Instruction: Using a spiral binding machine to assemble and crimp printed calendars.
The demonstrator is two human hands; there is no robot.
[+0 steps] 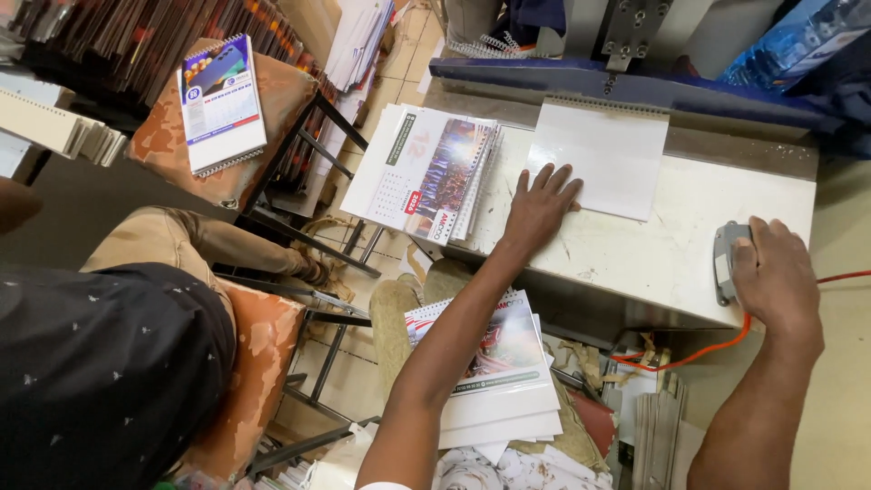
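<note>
Machine bed (689, 245), white and scuffed, runs across the upper right of the view, with a blue clamp bar (635, 91) along its far edge. Against that bar lies a white sheet stack (606, 154), its far edge tucked under the bar, where a row of small punched holes shows; its long axis runs parallel to the bar.

To the left, overlapping the bed's corner, sits a pile of calendar pages (426, 177), tilted a little off square and well apart from the bar.

Left hand (537, 207) rests palm down on the bed, fingers spread and flat, tips touching the near left corner of the white sheet stack. The stack lies ahead and to the right of those fingers. This hand is the nearer of the two to it.

Right hand (776, 272) is at the bed's right edge, well apart from the stack, fingers curled together over a small grey switch box (726, 261), from which an orange cable (717, 349) trails down.

Below the bed, on the person's lap, lies a second spiral-bound calendar (494, 349). A third rests on a stool (272, 100) at the upper left.
</note>
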